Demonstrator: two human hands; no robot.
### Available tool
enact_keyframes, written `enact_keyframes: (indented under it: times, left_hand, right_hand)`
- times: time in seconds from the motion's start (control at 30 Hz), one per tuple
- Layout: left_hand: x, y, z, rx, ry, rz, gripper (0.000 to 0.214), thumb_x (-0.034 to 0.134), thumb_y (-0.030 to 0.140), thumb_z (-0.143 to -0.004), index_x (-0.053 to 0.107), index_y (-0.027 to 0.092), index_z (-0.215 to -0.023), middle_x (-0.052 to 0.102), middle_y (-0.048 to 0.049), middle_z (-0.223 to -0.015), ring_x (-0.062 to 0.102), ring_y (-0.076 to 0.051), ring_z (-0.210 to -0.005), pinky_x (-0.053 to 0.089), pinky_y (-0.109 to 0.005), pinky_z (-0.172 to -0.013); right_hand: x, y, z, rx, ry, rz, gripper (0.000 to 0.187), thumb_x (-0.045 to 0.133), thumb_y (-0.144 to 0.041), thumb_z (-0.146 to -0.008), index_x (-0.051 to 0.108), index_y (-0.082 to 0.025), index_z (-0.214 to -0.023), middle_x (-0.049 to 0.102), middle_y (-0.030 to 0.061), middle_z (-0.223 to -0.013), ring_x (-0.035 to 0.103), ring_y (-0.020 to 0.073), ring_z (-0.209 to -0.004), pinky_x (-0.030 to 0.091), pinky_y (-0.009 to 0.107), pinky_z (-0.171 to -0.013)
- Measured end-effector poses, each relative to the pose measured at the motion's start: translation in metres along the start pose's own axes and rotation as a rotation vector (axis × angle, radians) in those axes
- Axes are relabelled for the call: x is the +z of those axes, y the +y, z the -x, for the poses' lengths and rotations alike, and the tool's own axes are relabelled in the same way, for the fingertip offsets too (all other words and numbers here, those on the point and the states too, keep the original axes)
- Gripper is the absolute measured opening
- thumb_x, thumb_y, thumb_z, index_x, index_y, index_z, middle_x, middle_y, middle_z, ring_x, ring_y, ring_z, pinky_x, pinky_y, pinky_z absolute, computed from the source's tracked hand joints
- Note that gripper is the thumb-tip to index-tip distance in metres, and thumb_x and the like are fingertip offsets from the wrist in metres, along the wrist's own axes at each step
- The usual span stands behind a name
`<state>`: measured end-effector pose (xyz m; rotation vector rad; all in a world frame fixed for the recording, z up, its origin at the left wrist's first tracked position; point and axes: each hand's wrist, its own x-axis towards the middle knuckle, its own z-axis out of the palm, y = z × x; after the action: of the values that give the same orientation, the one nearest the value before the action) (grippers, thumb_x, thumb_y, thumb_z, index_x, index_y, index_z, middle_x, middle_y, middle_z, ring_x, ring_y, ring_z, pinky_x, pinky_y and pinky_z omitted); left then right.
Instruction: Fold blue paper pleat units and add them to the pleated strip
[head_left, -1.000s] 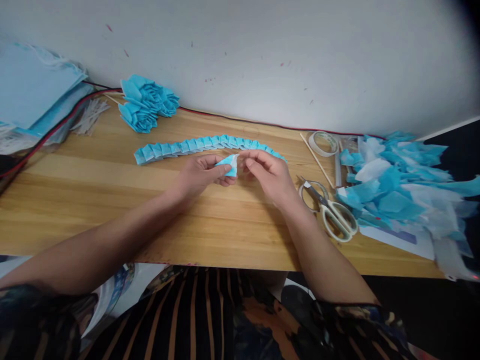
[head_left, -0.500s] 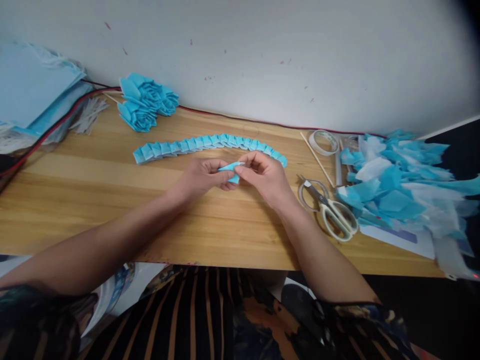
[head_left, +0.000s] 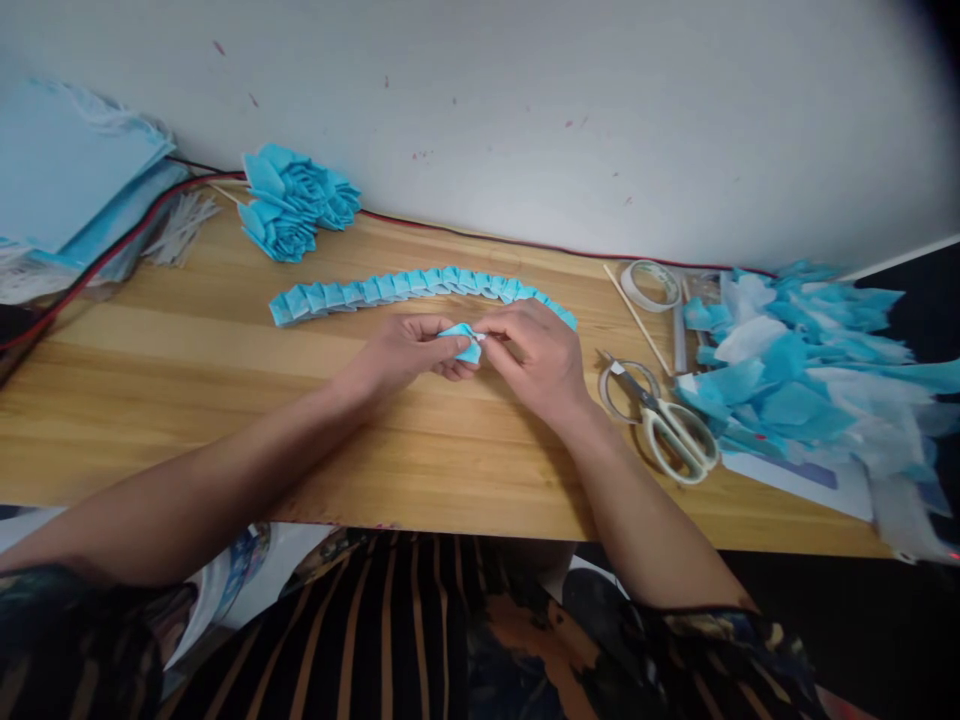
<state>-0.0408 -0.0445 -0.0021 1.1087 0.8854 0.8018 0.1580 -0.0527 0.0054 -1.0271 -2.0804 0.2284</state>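
My left hand (head_left: 405,352) and my right hand (head_left: 534,352) meet over the middle of the wooden table (head_left: 225,420). Between their fingertips both pinch a small folded piece of blue paper (head_left: 465,340). Just behind the hands a long curved row of folded blue paper pieces (head_left: 397,288) lies on the table. Its right end runs behind my right hand.
A blue paper flower (head_left: 296,203) lies at the back left by the wall. Scissors (head_left: 664,420), a tape roll (head_left: 649,284) and a thin wooden stick (head_left: 637,320) lie to the right. A heap of blue and white paper scraps (head_left: 810,370) fills the far right. Blue sheets (head_left: 67,180) are stacked far left.
My right hand has closed in on the blue piece, and both hands have pressed it smaller and flatter between the fingertips. The hands have sunk slightly toward the table.
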Motion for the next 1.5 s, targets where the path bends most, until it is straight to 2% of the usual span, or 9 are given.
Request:
enact_keyframes:
  times: [0.23,0.43,0.73,0.83,1.0,1.07,1.2,1.37,1.5]
  left_hand:
    - [-0.001,-0.001,0.0,0.021,0.01,0.013,0.034,0.088,0.046,-0.075,0.074,0.015,-0.083,0.081,-0.0073,-0.085,0.075,-0.018,-0.076,0.062,-0.035,-0.081]
    - [-0.002,-0.001,0.0,0.057,0.004,0.081,0.038,0.089,0.048,-0.074,0.075,0.015,-0.086,0.079,-0.0056,-0.081,0.075,-0.016,-0.074,0.062,-0.032,-0.079]
    - [-0.001,-0.003,-0.002,0.05,0.06,0.061,0.035,0.087,0.045,-0.078,0.075,0.014,-0.087,0.079,-0.0058,-0.082,0.075,-0.017,-0.073,0.062,-0.032,-0.077]
    - [-0.001,-0.003,-0.002,0.052,0.096,0.046,0.03,0.086,0.041,-0.078,0.074,0.014,-0.084,0.078,-0.0042,-0.076,0.074,-0.016,-0.069,0.061,-0.03,-0.074]
    - [0.0,-0.001,-0.002,0.082,0.118,-0.009,0.026,0.081,0.039,-0.081,0.074,0.015,-0.083,0.077,-0.0032,-0.075,0.074,-0.016,-0.07,0.061,-0.03,-0.075]
    - [0.0,-0.001,-0.002,0.073,0.116,-0.02,0.027,0.08,0.04,-0.082,0.074,0.015,-0.084,0.077,-0.0034,-0.076,0.074,-0.016,-0.071,0.061,-0.03,-0.075]
    - [-0.001,-0.002,-0.002,0.082,0.102,-0.045,0.027,0.079,0.041,-0.083,0.075,0.015,-0.089,0.079,-0.0034,-0.078,0.074,-0.015,-0.073,0.061,-0.029,-0.076]
    - [0.0,-0.002,-0.001,0.092,0.092,-0.121,0.025,0.077,0.04,-0.084,0.074,0.015,-0.085,0.078,-0.0033,-0.077,0.075,-0.016,-0.074,0.061,-0.029,-0.076]
    - [0.001,0.0,0.0,0.101,0.088,-0.179,0.021,0.075,0.036,-0.086,0.073,0.015,-0.083,0.078,-0.0031,-0.076,0.074,-0.015,-0.071,0.061,-0.028,-0.074]
  right_hand:
    - [0.0,0.001,0.001,-0.059,-0.032,0.062,0.025,0.054,-0.02,-0.1,0.077,-0.029,-0.102,0.08,0.0024,-0.101,0.071,0.0214,-0.094,0.054,0.039,-0.082]
    - [0.0,0.006,0.003,-0.104,-0.021,0.085,0.034,0.05,-0.015,-0.101,0.078,-0.03,-0.11,0.08,0.003,-0.106,0.071,0.0209,-0.097,0.055,0.039,-0.083]
    - [0.004,0.007,0.004,-0.124,0.022,0.149,0.031,0.054,-0.012,-0.099,0.08,-0.028,-0.106,0.081,0.0023,-0.102,0.071,0.0191,-0.092,0.057,0.036,-0.081]
    - [0.004,0.005,0.003,-0.008,-0.01,-0.002,0.031,0.053,-0.013,-0.098,0.079,-0.029,-0.105,0.08,0.0017,-0.104,0.072,0.0187,-0.095,0.058,0.038,-0.086]
    - [0.003,0.004,0.001,0.504,0.046,-0.543,0.022,0.056,-0.028,-0.098,0.068,-0.026,-0.117,0.077,0.0014,-0.1,0.071,0.0148,-0.088,0.06,0.029,-0.074]
    - [0.002,0.003,-0.001,0.621,-0.004,-0.705,0.022,0.061,-0.035,-0.097,0.066,-0.026,-0.116,0.074,0.0017,-0.099,0.07,0.0146,-0.088,0.06,0.028,-0.07]
    - [0.001,-0.004,-0.002,0.662,-0.122,-0.835,0.029,0.069,-0.042,-0.091,0.066,-0.025,-0.115,0.068,-0.0002,-0.09,0.066,0.0146,-0.085,0.059,0.028,-0.07]
    - [0.005,-0.007,-0.003,0.617,-0.125,-0.807,0.028,0.072,-0.036,-0.088,0.065,-0.024,-0.113,0.063,-0.003,-0.083,0.061,0.0122,-0.074,0.054,0.03,-0.072]
    - [0.008,-0.003,-0.002,0.587,-0.118,-0.765,0.029,0.072,-0.03,-0.085,0.065,-0.023,-0.112,0.062,-0.0042,-0.081,0.059,0.012,-0.074,0.051,0.031,-0.074]
